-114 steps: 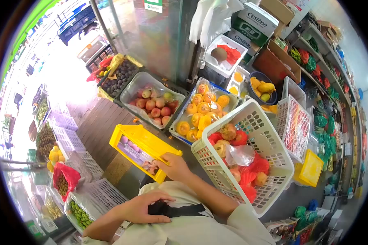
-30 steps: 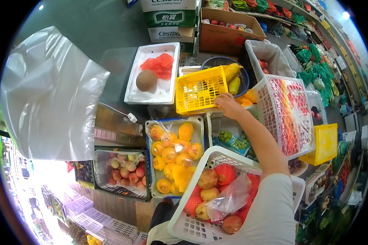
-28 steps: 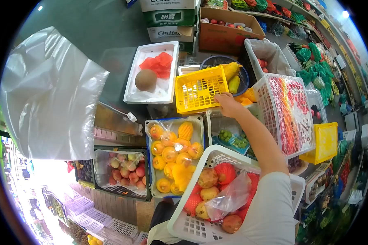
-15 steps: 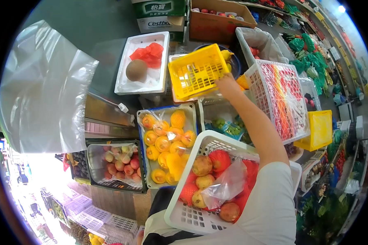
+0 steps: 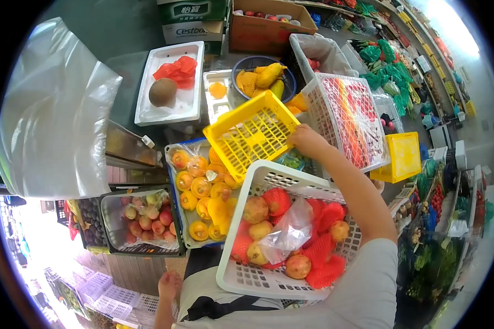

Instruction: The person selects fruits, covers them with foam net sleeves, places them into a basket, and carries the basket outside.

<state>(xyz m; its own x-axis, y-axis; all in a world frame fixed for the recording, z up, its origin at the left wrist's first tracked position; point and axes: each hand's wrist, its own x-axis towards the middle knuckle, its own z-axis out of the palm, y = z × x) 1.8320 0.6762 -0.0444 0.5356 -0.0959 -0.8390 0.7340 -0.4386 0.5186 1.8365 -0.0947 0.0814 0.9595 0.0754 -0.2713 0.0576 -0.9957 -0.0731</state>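
Note:
My right hand (image 5: 307, 141) is closed on the right rim of a yellow plastic basket (image 5: 252, 131). The basket is tilted, with its slotted bottom showing and nothing visible in it. It is above a crate (image 5: 174, 189) of orange-yellow fruit (image 5: 201, 187) in foam nets and partly hides it. Just in front of my body is a white plastic basket (image 5: 233, 277) of pomegranates (image 5: 298, 266), red foam nets (image 5: 326, 268) and a clear plastic bag (image 5: 288, 230). My left hand (image 5: 169, 286) hangs low beside my leg, fingers curled, with nothing visible in it.
A purple bowl (image 5: 235, 70) of papayas (image 5: 269, 75) stands beyond the yellow basket. Left of it, a foam box (image 5: 142, 112) holds a brown round fruit (image 5: 162, 92). A white crate (image 5: 343, 123) and yellow bin (image 5: 403, 156) stand right. Plastic bags (image 5: 55, 109) hang left.
The yellow basket has come down and nearer me in my right hand, uncovering the purple bowl. My left hand has come into view at the lower left.

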